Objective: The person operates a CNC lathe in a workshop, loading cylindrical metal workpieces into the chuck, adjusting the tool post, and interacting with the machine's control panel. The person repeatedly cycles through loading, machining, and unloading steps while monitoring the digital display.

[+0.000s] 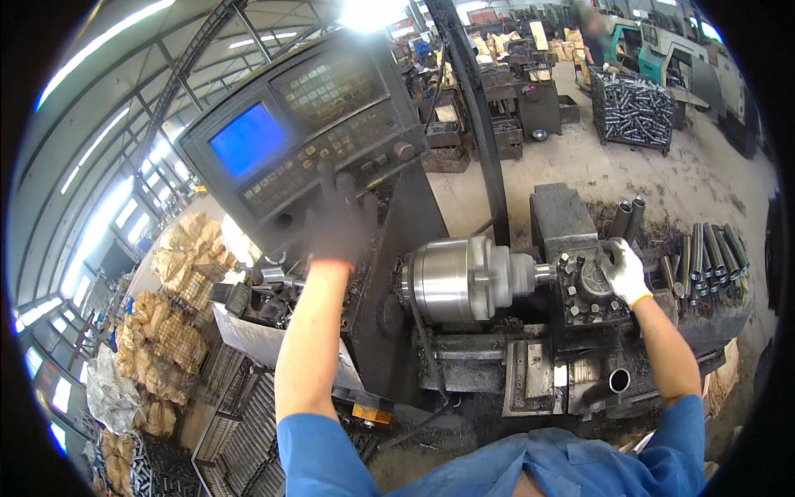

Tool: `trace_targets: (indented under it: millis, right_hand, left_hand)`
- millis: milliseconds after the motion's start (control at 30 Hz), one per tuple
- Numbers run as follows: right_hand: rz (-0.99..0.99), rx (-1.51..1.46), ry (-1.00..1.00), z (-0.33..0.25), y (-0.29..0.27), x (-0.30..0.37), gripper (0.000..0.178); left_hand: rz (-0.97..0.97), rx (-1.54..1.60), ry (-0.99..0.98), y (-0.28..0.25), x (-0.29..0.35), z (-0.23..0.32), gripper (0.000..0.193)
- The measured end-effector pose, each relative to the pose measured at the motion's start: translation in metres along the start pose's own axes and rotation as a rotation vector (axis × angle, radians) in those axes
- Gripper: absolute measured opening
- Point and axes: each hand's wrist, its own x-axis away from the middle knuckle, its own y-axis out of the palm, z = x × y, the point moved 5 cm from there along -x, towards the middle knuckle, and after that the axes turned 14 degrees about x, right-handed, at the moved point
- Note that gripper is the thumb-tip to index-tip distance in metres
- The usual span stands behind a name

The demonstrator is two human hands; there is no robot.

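The left hand (338,222), in a dark glove, is raised to the control panel (315,124) of a lathe, its fingers spread open and laid against the lower rows of keys, just right of the blue screen (247,141). Nothing is held in it. The right hand (623,269), in a white glove, is closed over the top of the tool post (584,290), gripping what seems to be a knob or clamp there; exactly what is held cannot be told. Just left of that post, the bright steel chuck (451,280) is seen with a short workpiece (542,273) projecting toward the tool. Beyond the right hand, dark steel tubes (708,253) are stacked on the machine bed.

For this step to be done well, a single key should be pressed deliberately, and the right hand is best kept on the post, well clear of the chuck.
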Motion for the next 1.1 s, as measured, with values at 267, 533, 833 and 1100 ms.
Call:
trace_targets:
  millis: [267,533,833,1100]
  right_hand:
    - [0.074,0.013,0.021,-0.005,-0.006,0.004,0.016]
    - [0.080,0.018,0.033,-0.006,-0.006,0.005,0.015]
    - [0.086,0.020,0.039,-0.003,-0.005,0.005,0.018]
    - [0.074,0.030,0.064,-0.003,-0.006,0.006,0.020]
  left_hand:
    - [0.017,-0.039,-0.317,0.017,-0.053,-0.017,0.067]
    - [0.091,-0.065,-0.235,0.025,-0.057,-0.034,0.065]
    - [0.011,-0.075,-0.312,0.023,-0.042,-0.018,0.067]
    - [0.014,-0.087,-0.264,0.030,-0.044,-0.014,0.066]
